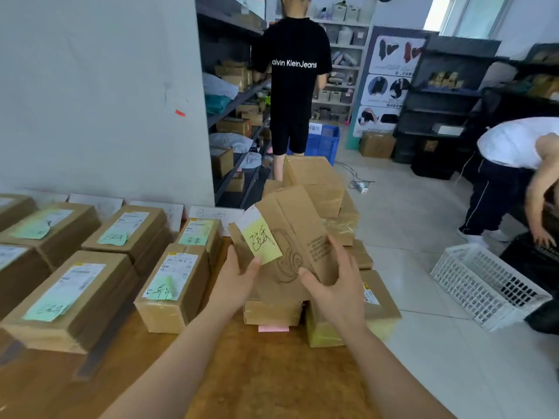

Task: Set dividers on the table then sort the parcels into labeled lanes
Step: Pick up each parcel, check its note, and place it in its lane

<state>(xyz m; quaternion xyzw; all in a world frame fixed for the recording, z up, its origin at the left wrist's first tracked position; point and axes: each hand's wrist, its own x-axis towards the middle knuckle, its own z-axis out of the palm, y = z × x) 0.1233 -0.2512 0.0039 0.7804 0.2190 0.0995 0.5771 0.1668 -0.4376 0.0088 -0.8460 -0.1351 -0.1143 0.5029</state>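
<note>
1. The person is holding a brown cardboard parcel (290,234) up above the near right part of the wooden table (242,373), tilted with its top face toward the camera.
2. The left hand (239,273) is gripping the parcel's near left edge, with the thumb lying just at the lower edge of a yellow note (263,241) stuck on the parcel.
3. The right hand (335,285) is grasping the parcel's near right side, thumb on the face and fingers curled round the edge.
4. The yellow note is carrying handwritten characters, and a white shipping label is showing just above it.
5. Below and behind the held parcel, a loose pile of boxes (314,176) is sitting at the table's right edge, with a pink note (273,328) peeking out beneath one of them.
6. On the left, sorted boxes are lying in rows running from near to far, each wearing a green note; one (172,285) is sitting just left of the left hand, another (69,297) further left.
7. A dark divider strip (90,361) is lying on the table between those two rows.
8. White paper lane labels (217,214) are leaning against the far wall.
9. On the floor at right, a white plastic crate (484,285) is lying beside a person in a white shirt (514,152) who is bending over.
10. Far off, a person in a black shirt (295,71) is standing facing the shelves.
</note>
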